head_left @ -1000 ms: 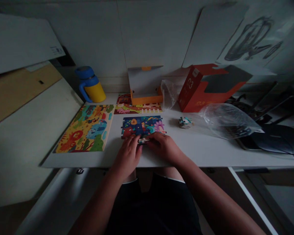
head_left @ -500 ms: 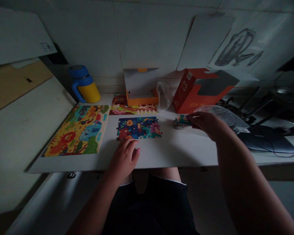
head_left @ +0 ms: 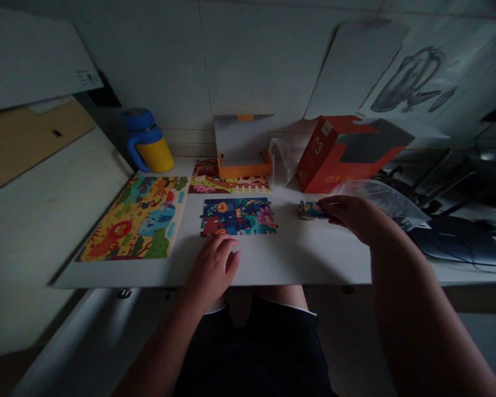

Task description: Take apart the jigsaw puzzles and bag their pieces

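Observation:
A partly joined jigsaw puzzle (head_left: 237, 216) with a dark blue sea scene lies on the white table in front of me. My left hand (head_left: 215, 264) rests at its lower left edge, fingers loosely bent and thumb apart, holding nothing. Over to the right, a small stack of puzzle pieces (head_left: 308, 209) lies on the tabletop. My right hand (head_left: 349, 216) is at that stack, thumb and fingers pinched on a puzzle piece at its right side. The fingers cover most of that piece.
A yellow animal puzzle (head_left: 136, 220) lies at left, a farm picture (head_left: 204, 184) behind. A blue-yellow jug (head_left: 159, 151), an open orange box (head_left: 246, 168), clear plastic (head_left: 283, 165) and a red box (head_left: 318, 160) line the wall. A plastic bag (head_left: 380, 196) and dark pouch (head_left: 458, 240) are at right.
My right hand has lowered slightly, bringing its pinched fingers down onto the stack. My left hand stays by the sea puzzle. The whole view has shifted a little.

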Tool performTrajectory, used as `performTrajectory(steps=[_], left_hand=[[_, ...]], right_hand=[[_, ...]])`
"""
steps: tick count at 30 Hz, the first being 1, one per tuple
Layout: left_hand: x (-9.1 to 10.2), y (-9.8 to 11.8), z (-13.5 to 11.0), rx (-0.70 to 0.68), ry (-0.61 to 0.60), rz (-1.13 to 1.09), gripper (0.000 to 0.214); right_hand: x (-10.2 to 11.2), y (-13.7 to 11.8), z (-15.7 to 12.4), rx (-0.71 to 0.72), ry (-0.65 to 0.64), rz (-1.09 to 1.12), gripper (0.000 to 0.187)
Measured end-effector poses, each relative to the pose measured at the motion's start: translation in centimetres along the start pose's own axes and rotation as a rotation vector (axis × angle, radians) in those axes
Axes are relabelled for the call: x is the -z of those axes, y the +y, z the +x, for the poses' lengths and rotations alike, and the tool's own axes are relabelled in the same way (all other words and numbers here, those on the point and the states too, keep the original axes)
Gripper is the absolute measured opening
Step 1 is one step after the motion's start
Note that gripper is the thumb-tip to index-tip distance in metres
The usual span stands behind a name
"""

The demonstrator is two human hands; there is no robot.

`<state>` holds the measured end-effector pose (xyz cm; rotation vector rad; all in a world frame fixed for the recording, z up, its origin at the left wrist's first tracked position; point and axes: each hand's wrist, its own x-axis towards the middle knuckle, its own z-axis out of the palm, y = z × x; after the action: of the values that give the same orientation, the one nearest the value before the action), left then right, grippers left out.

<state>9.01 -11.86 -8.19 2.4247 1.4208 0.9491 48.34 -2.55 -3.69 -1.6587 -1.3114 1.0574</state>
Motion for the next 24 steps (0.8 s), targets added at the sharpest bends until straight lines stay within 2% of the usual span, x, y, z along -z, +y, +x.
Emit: performTrajectory(steps=[4, 9, 13, 17, 19, 21, 24], left_hand=[[0.0, -0.1, 0.0, -0.001, -0.011, 0.000, 0.018], [0.0, -0.1, 0.0, -0.007, -0.005, 0.012, 0.016], [-0.2, 0.1, -0.2, -0.002, -0.012, 0.021, 0.016], [0.1, -0.1, 0.4, 0.038, -0.010, -0.054, 0.011], [1.1, -0.5, 1.5, 0.059, -0.046, -0.110, 0.013], [2.9, -1.3, 3.5, 0.078, -0.069, -0.090, 0.015], [5.8, -3.6, 7.8, 0.087, -0.024, 0.057, 0.016]], right_hand=[[-1.0, 1.6, -2.6, -0.013, -0.049, -0.028, 0.048], [-2.3, 3.3, -3.8, 0.050, 0.089, -0.396, 0.051], [-3.2, 2.3, -4.8, 0.115, 0.265, -0.726, 0.043], [-4.8, 0.1, -6.1, 0.326, 0.402, -0.865, 0.031], [-6.2, -1.1, -6.1, 0.467, 0.372, -0.857, 0.029], [-7.9, -2.6, -5.5, 0.572, 0.261, -0.846, 0.029], [-10.7, -5.3, -3.3, 0.619, 0.087, -0.879, 0.028]])
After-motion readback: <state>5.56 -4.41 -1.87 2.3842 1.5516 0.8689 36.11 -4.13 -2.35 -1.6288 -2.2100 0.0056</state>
